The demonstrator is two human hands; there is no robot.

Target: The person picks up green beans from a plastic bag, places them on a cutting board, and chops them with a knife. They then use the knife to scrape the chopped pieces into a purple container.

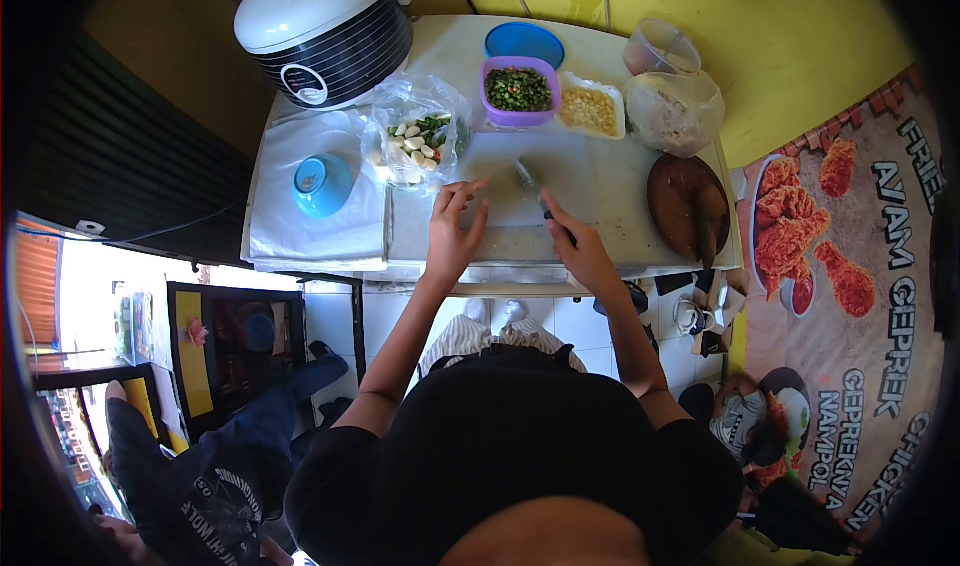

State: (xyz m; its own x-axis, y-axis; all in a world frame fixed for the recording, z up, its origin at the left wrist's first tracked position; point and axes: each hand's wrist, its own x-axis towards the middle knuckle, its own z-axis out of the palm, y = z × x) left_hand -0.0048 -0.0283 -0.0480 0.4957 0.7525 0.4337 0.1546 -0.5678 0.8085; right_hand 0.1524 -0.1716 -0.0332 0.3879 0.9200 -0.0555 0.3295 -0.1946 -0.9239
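Note:
My right hand point(582, 254) is wrapped round the dark handle of a knife point(526, 174), whose blade points away from me over a pale translucent cutting board point(575, 181). At the board's left edge is my left hand point(457, 228), its fingers apart and nothing visible in them. Small dark bits lie near the blade, too small to name. Just beyond my left hand sits a clear plastic bag point(428, 101) with peeled garlic cloves point(412, 143) and green chillies. Behind the board stand a purple tub point(520, 118) of chopped green and red pieces and a white tray point(590, 129) of chopped pale pieces.
A rice cooker point(325, 36) occupies the back left, with an upturned blue bowl point(322, 186) on white paper before it. At right are a stone mortar with pestle point(680, 201), a filled plastic bag point(675, 116) and a clear container point(660, 48). Other people sit behind on both sides.

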